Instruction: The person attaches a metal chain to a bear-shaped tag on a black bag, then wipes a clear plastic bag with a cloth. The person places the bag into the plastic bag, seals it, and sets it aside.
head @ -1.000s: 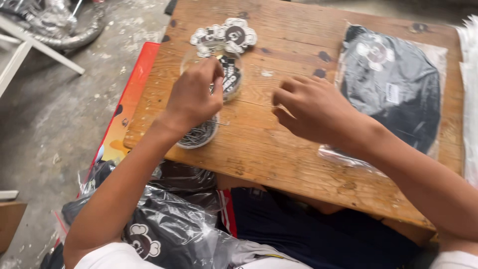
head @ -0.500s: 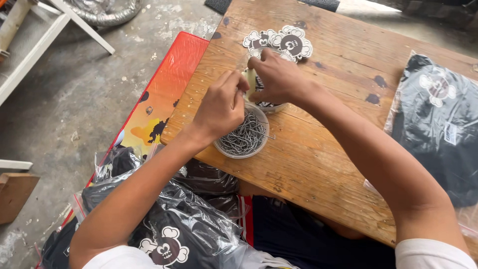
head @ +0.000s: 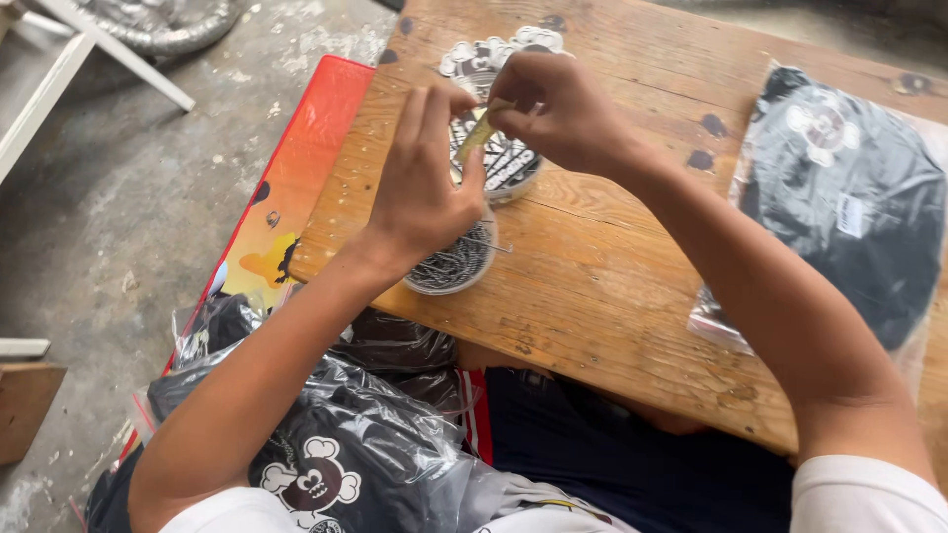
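The left hand (head: 425, 192) covers much of the small round clear tub of thin metal pins (head: 456, 266), so only its near side shows. The right hand (head: 553, 109) hides part of the second clear tub of black and white tags (head: 509, 168). A small pale yellowish piece (head: 476, 135) sits pinched between both hands; it is too small to tell, maybe a tag. The flat black garment in a clear plastic bag (head: 849, 197) is cut off by the right edge. The wooden plank tabletop (head: 612, 276) runs past the top edge.
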